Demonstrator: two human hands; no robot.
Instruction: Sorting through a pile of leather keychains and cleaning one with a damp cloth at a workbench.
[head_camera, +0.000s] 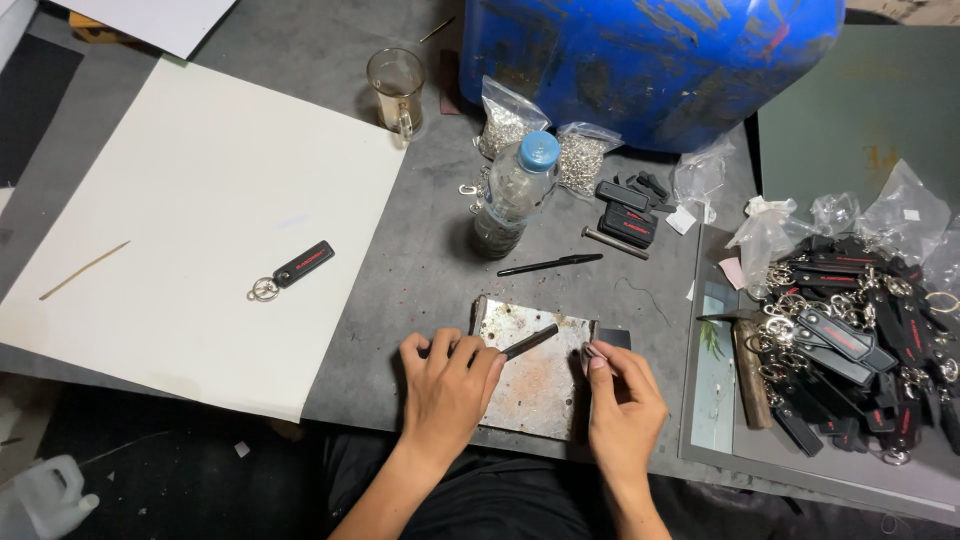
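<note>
A grey worktable (420, 270) fills the view, with a dark floor below its near edge. On that edge lies a worn, rust-speckled metal plate (535, 385). The left hand (448, 385) closes around a dark metal punch (530, 342) lying slanted across the plate's top. The right hand (622, 400) pinches a small piece at the plate's right edge; what it is cannot be told. Behind the plate stand a plastic water bottle (515, 195), bags of small metal parts (580, 160) and a blue barrel (650, 60). A white sheet (180, 200) at left bears one black key fob (292, 270); a heap of key fobs (860, 330) lies at right.
</note>
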